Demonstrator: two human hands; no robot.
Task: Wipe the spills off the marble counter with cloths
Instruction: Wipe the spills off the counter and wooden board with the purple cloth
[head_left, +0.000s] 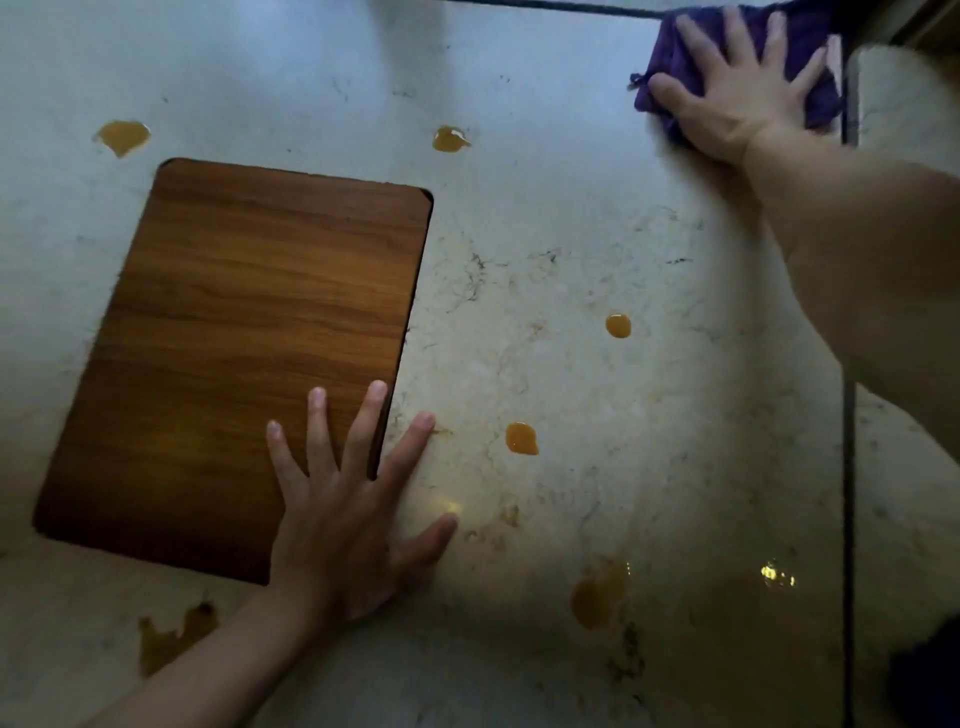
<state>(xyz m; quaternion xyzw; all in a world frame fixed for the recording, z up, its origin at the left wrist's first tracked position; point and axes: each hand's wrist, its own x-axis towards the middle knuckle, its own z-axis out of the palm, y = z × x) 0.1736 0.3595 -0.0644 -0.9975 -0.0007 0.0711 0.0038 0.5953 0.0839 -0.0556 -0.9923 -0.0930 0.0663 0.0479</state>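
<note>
**Spills unwiped; cloth parked at far corner — smear and board-edge risks**

While the purple cloth (691, 62) lies bunched at the far right corner of the marble counter (545, 218), none of the amber spills has visibly been touched by it. The right hand (737, 98) lies flat on the cloth, fingers spread, pressing down rather than gripping; the cloth's far edge reaches the dark seam at the counter's back.

Spills noted: one far left (122, 137), one at top centre (450, 139), a small round drop mid-right (618, 326), a teardrop near centre (521, 438), a larger pool near right (597, 595), and a ragged patch near left (174, 642). Faint yellowish film sits near the left thumb.

Left hand (343, 514) is open, palm down, holding nothing; three fingers rest on the wooden board (244, 353), index and thumb on the marble beside it.

Risks, as judged:
- Only one cloth visible; the liquid looks thick, so a single loaded cloth may drag streaks between spills instead of lifting them.
- A flat-palm sweep gives little control of the cloth; it could roll up and leave the fingers in the liquid.
- Wiping toward the board could push liquid under its right edge, where it would stay hidden.
- The near-left patch sits close beside the left forearm; the arm may smear it.
- The left hand leaning on the board could shift it onto the film.
</note>
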